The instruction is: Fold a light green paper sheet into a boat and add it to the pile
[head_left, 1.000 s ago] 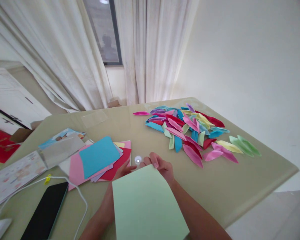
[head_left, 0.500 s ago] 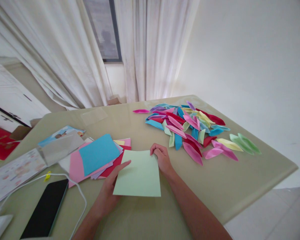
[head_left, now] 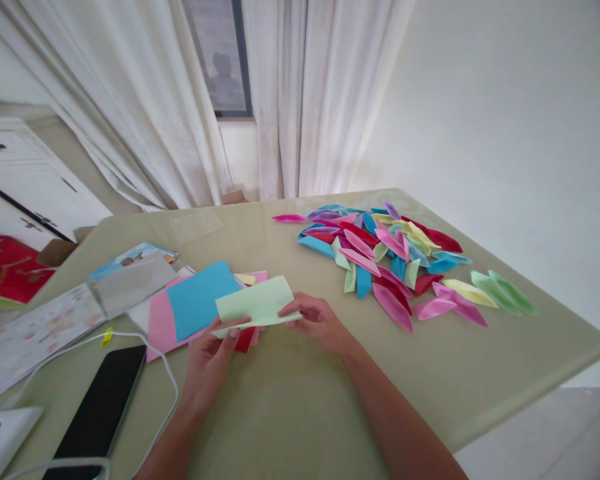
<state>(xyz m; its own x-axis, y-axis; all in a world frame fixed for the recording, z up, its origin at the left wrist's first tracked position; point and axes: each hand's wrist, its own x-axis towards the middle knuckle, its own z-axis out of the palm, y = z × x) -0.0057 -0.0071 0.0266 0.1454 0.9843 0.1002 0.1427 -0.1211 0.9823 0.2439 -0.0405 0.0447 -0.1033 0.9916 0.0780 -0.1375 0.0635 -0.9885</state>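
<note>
Both hands, left [head_left: 210, 363] and right [head_left: 325, 323], pinch the green paper [head_left: 255, 301] lying between them.

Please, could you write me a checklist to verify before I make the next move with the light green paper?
1. Paper held on both sides: ok; the left hand and right hand grip the light green paper.
2. Paper lying flat: not ok; it is bent over and held up.
3. Edges matched exactly: cannot tell.
4. White cable well away from the left forearm: not ok; it runs close beside it.
5. Pile of folded pieces apart from the hands: ok.
</note>
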